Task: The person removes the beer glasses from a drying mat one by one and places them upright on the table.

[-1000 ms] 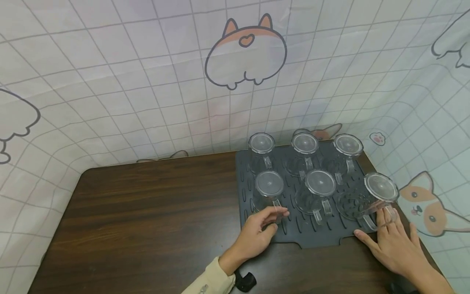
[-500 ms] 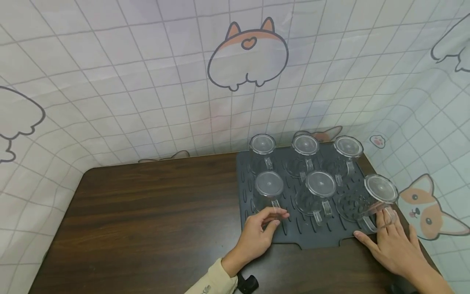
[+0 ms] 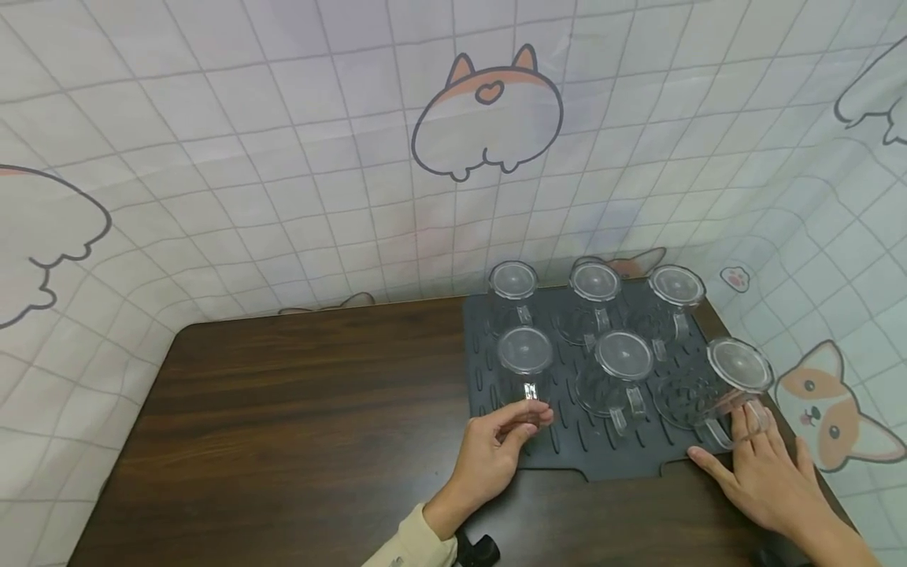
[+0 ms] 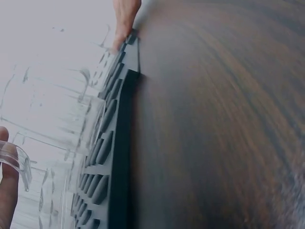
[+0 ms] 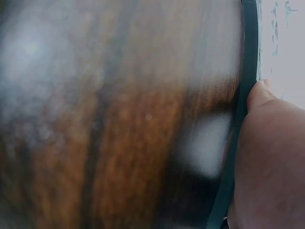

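Note:
Several clear glass mugs stand upside down in two rows on a dark grey ridged mat (image 3: pixel 609 466). My left hand (image 3: pixel 489 455) holds the handle of the front-left mug (image 3: pixel 525 351) between curved fingers and thumb. In the left wrist view a finger shows through that mug's clear handle (image 4: pixel 23 167). At the mat's front-right corner, my right hand (image 3: pixel 768 479) lies palm down with fingers spread. Its fingertips reach behind the handle of the front-right mug (image 3: pixel 740 365). The right wrist view shows its thumb side (image 5: pixel 271 152) against the mat's edge.
The front-middle mug (image 3: pixel 624 356) stands between the two mugs near my hands, with the back row behind. Brown wooden tabletop (image 3: pixel 305 425) extends left of the mat. A white gridded cloth (image 3: pixel 319 181) with cartoon dogs closes off the back and sides.
The front-left mug has turned slightly, its handle swinging left with my left fingers. The right hand stays in place. The head view has shifted a little.

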`<state>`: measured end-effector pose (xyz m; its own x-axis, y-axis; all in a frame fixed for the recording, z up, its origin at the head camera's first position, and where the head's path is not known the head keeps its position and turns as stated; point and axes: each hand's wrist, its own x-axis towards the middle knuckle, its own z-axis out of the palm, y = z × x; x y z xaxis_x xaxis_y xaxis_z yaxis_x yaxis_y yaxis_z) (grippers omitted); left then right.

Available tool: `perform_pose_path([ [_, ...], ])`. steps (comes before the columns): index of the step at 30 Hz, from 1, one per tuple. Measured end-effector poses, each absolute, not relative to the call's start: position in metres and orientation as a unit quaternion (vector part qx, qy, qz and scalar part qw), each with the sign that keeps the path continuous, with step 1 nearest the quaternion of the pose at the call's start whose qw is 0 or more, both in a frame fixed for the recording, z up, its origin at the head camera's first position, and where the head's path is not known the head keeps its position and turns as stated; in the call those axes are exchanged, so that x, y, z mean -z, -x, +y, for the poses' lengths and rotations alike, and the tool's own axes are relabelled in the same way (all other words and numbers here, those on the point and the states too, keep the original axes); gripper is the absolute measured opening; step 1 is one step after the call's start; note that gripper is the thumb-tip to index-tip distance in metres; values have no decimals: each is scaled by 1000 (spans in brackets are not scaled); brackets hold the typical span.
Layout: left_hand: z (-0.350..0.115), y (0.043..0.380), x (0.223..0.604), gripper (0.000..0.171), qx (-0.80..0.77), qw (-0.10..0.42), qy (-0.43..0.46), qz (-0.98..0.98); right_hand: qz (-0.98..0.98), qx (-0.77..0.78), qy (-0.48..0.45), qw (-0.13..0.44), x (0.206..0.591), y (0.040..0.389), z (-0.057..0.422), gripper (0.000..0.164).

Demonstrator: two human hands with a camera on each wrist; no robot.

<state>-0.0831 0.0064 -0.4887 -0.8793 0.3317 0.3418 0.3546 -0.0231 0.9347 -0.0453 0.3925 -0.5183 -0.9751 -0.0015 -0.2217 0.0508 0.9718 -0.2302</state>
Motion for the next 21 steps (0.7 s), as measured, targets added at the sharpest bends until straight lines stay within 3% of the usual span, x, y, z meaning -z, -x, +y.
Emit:
perform_pose_path([
  [21, -27, 73, 471, 18, 661, 60, 229, -712, 984, 133, -21, 115, 516, 42, 398, 105],
])
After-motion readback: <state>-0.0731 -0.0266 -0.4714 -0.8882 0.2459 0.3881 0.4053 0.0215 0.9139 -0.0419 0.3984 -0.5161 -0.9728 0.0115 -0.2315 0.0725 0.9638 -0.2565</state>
